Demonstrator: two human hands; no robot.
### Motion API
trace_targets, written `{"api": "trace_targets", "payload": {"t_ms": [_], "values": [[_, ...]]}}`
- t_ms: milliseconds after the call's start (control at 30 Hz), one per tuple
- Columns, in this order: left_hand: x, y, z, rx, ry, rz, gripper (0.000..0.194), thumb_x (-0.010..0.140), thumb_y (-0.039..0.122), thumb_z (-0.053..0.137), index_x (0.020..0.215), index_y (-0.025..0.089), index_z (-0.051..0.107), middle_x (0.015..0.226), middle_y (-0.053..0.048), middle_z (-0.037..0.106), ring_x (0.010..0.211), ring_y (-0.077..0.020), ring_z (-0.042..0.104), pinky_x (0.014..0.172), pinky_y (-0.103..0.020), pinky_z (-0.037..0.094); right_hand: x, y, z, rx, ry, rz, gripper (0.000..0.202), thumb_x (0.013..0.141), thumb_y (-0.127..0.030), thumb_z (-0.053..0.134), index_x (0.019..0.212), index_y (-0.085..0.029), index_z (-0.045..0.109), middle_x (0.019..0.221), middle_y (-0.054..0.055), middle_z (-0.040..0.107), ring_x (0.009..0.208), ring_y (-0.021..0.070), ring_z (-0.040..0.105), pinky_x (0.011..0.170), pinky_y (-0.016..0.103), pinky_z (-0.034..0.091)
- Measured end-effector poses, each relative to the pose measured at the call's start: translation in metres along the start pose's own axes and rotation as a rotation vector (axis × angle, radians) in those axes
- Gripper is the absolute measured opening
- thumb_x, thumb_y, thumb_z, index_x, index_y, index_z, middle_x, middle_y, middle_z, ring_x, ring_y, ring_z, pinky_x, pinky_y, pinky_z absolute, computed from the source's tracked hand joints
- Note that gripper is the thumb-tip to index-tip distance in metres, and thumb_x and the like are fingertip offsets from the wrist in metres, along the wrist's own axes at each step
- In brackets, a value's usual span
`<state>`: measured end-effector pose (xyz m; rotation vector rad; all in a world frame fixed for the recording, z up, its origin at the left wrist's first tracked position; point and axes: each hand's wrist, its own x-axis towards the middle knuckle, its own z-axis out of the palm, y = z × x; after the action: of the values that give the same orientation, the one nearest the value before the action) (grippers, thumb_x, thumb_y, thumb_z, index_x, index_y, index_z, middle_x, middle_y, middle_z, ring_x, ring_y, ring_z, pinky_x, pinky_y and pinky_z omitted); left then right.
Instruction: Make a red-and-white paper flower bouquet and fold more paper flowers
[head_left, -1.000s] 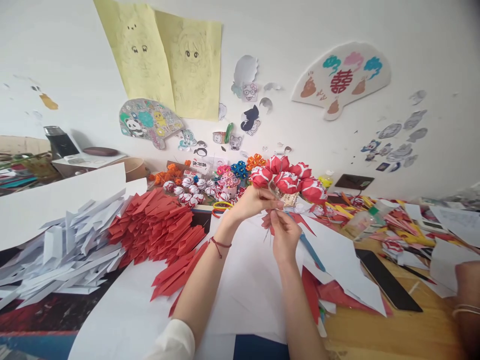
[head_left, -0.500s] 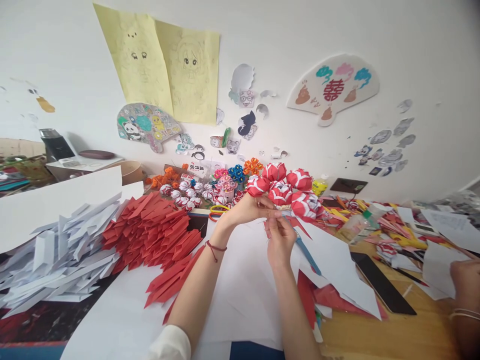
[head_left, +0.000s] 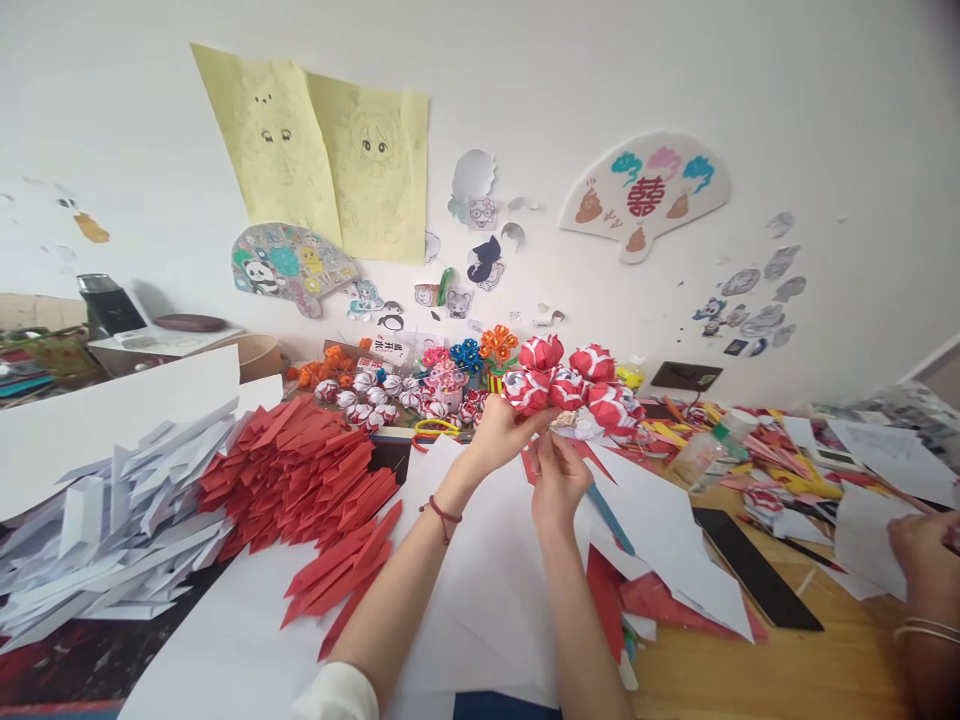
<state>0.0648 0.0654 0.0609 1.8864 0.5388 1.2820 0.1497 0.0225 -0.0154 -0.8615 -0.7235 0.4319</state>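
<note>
A cluster of red-and-white paper flowers [head_left: 568, 386] is held up above the white sheets [head_left: 484, 560]. My left hand [head_left: 504, 432], with a dark red cord on its wrist, is closed around the underside of the cluster at its left. Just below and to the right, my right hand [head_left: 559, 482] is closed in a pinch near the base of the flowers, close to the left fingertips. What the right fingers grip is too small to make out. A blue tool or strip [head_left: 611, 518] lies on the paper right of my right hand.
Folded red strips [head_left: 300, 480] and white strips [head_left: 112, 520] are piled at the left. Smaller paper flowers [head_left: 367, 400] stand at the back, near yellow-handled scissors [head_left: 436, 430]. Another person's hand [head_left: 926, 560] is at the right edge, near a black flat object [head_left: 757, 568].
The flower cluster has turned slightly, and my left hand has shifted a little beneath it. The right hand stays pinched at the base. The whole view has moved slightly.
</note>
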Motion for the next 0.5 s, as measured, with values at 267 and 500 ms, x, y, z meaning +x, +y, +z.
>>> {"api": "trace_targets", "payload": {"t_ms": [267, 500], "values": [[-0.017, -0.003, 0.022, 0.384, 0.180, 0.110, 0.018, 0.090, 0.032, 0.055, 0.087, 0.020, 0.068, 0.074, -0.006, 0.061, 0.070, -0.0176, 0.054, 0.066, -0.024, 0.036, -0.002, -0.001, -0.001, -0.076, 0.103, -0.085, 0.027, 0.075, -0.037, 0.074, 0.094, -0.018, 0.075, 0.068, 0.003, 0.064, 0.059, 0.0151, 0.051, 0.056, 0.031, 0.043], [-0.035, -0.013, 0.031, 0.559, 0.533, 0.272, 0.017, 0.090, 0.030, 0.057, 0.095, 0.019, 0.069, 0.081, -0.008, 0.067, 0.073, -0.0175, 0.061, 0.071, -0.026, 0.042, -0.014, -0.003, 0.002, -0.153, 0.053, -0.235, 0.025, 0.080, -0.036, 0.069, 0.093, -0.016, 0.075, 0.084, 0.008, 0.072, 0.075, 0.0214, 0.064, 0.067, 0.035, 0.051]]}}
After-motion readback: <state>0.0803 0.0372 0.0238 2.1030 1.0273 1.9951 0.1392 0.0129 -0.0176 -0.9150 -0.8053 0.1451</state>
